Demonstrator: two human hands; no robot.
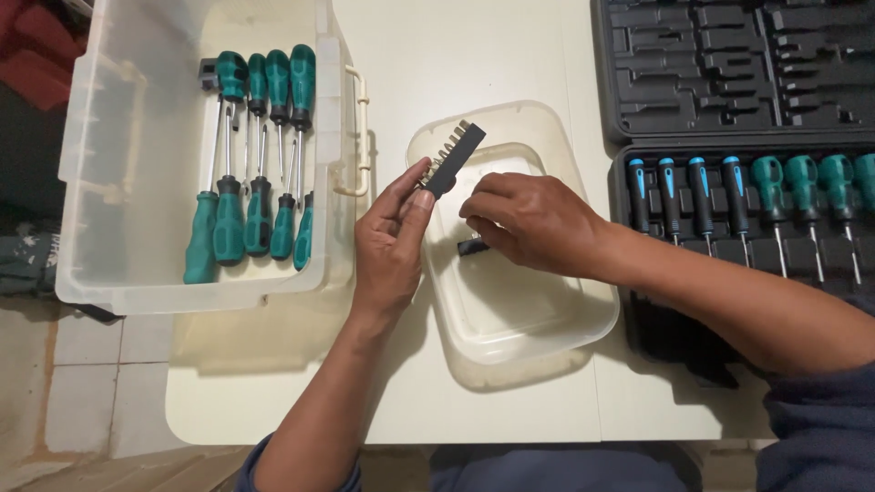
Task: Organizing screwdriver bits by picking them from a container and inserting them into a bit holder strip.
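Our left hand [390, 241] grips a bit holder [453, 158]; our right hand [529, 223] pinches, half hiding, a small dark piece [471, 246] over the lid [510, 319].

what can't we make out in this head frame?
- Small dark piece under the right hand: mostly covered by the fingers, kind unclear.
- Bit holder in the left hand: lower end hidden by the fingertips; bit tips too small to tell types.
- Black tool case: cut off by the top and right edges; the right forearm covers its lower part.
- Screwdrivers in the clear bin: tips too small.
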